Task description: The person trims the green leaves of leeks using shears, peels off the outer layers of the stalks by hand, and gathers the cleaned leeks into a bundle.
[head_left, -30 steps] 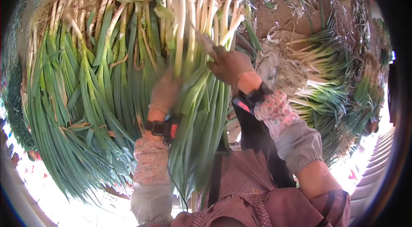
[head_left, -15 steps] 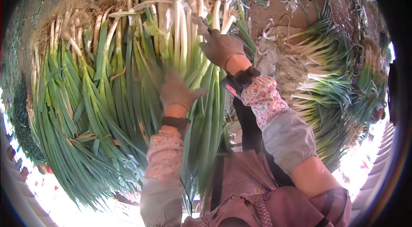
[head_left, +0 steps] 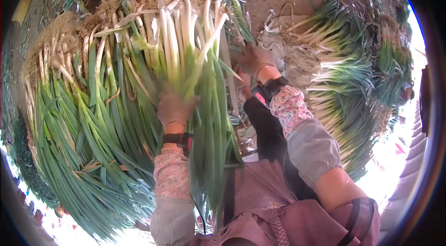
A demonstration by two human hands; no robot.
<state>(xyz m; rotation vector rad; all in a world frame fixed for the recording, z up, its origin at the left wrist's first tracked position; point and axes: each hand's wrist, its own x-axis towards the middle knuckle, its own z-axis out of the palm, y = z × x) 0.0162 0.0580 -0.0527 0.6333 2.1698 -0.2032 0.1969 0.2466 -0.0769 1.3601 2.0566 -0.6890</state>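
My gloved left hand (head_left: pixel 176 106) is closed around the stalks of some long green onions (head_left: pixel 174 53), at the point where the white shafts turn green. Its fingers are partly blurred. The white ends fan out above the hand, and one stalk leans to the right. Right of this bunch, low near the ground, is my gloved right hand (head_left: pixel 256 59) with its fingers curled. Something greyish shows at its fingertips, but I cannot make out what it is. A wide pile of green onions (head_left: pixel 102 102) with roots at the top lies to the left.
A foot (head_left: pixel 243 83) and a dark trouser leg (head_left: pixel 265 125) are just below my right hand. Beside them runs a narrow pale strip (head_left: pixel 227 67). More green onions (head_left: pixel 344 74) lie in rows at the right. Dry scraps (head_left: pixel 274 25) litter the soil.
My right hand has moved away from the white stalks, to the right and down towards the ground. My left hand has shifted slightly left and closed on the stalks. The view has shifted a little.
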